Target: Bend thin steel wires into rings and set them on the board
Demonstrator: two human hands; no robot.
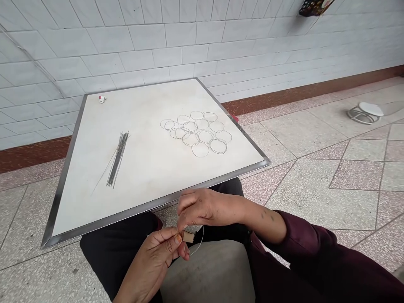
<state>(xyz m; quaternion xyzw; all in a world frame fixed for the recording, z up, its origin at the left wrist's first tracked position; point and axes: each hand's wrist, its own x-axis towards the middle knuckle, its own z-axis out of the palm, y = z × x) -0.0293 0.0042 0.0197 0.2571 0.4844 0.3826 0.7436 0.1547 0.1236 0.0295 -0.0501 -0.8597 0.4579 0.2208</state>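
Low in front of me, over my lap, my left hand [160, 254] is closed in a pinch, with a small tan piece [188, 237] that looks like cardboard at its fingertips. A thin wire [202, 240] curves down in an arc beside that piece. Just above, my right hand [197, 209] is closed, its fingertips meeting the left ones at the wire; the exact grip is partly hidden. On the white table lie several wire rings [200, 150], some overlapping, at the right. A bundle of straight dark wires [118, 160] lies at the left.
The metal-edged table [151, 168] stands against a white tiled wall [176, 38]. A small red and white item [102, 99] sits at its far left corner. A low stool [366, 112] is on the tiled floor to the right. A dark patterned object [315, 7] hangs on the wall.
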